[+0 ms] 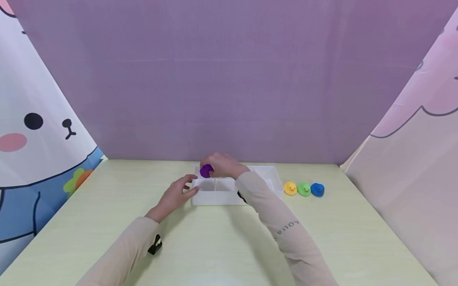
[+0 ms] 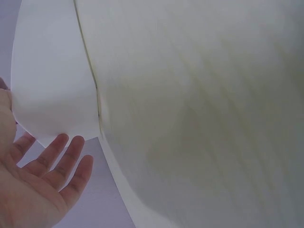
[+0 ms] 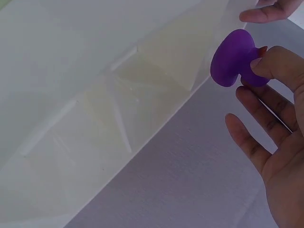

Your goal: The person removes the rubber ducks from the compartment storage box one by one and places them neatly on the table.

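A purple rubber duck (image 3: 232,59) is pinched between the thumb and fingers of my right hand (image 1: 223,165). In the head view that hand reaches across the white divided box (image 1: 222,198), with the duck over its back left compartment. My left hand (image 1: 175,196) lies at the box's left end, thumb and fingers spread apart around the corner. The left wrist view shows the fingers (image 2: 73,152) of this hand extended along the box's end wall. The right forearm hides part of the box's middle and right.
Right of the box, a yellow duck (image 1: 290,188), a green duck (image 1: 304,189) and a blue duck (image 1: 317,190) stand in a row on the pale table (image 1: 214,246). A purple backdrop (image 1: 229,79) rises behind the table's far edge, with printed curtains on both sides.
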A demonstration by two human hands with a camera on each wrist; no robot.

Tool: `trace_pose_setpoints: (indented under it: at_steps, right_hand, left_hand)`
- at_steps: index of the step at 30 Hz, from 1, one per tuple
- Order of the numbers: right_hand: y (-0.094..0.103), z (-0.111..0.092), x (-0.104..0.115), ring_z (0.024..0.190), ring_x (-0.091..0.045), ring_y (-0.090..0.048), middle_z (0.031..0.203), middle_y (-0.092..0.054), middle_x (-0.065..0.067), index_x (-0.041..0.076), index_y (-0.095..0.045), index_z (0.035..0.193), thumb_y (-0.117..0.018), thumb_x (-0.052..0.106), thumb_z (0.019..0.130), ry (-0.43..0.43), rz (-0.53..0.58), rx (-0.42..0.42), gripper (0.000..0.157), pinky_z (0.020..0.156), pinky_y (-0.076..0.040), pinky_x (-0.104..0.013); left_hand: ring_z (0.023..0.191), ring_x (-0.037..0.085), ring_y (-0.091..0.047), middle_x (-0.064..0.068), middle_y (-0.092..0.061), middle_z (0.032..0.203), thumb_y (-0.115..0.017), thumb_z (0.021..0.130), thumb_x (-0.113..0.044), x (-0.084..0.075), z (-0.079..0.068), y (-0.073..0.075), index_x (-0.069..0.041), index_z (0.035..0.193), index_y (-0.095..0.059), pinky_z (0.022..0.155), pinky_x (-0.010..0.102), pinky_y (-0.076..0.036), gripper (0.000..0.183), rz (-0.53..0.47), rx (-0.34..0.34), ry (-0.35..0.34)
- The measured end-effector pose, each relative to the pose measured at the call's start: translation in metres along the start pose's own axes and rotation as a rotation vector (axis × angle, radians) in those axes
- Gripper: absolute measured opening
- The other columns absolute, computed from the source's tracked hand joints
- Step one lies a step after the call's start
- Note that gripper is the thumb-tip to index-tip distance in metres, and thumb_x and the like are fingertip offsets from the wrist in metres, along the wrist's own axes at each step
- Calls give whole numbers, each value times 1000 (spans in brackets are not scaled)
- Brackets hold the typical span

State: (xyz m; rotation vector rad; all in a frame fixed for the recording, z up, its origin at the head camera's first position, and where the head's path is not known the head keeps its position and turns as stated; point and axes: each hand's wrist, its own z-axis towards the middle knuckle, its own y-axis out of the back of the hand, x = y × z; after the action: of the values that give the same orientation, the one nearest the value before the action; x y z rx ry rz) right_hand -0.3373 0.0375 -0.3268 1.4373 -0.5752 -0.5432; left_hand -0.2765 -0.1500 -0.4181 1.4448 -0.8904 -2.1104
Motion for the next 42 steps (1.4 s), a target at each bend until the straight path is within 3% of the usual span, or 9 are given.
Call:
trace_pose_setpoints:
  at_steps: [18,42]
  right_hand:
    - [11,-28,-15,100,-13,-57,107,-64,4,20,-66,108,-66,13,83,-42,9,-21,27,88,-49,-29]
    - [18,-89,-59,104,-22,-58,110,-64,-4,12,-66,109,-66,4,80,-66,68,-102,31,87,-50,-36]
  left_hand:
    - [99,31,-60,18,-56,122,-56,90,-37,3,0,0,-12,128,-48,79,43,-52,46,0,18,23]
    - [101,32,-59,18,-54,125,-56,90,-35,2,-3,3,-10,130,-47,79,44,-51,48,-22,26,18]
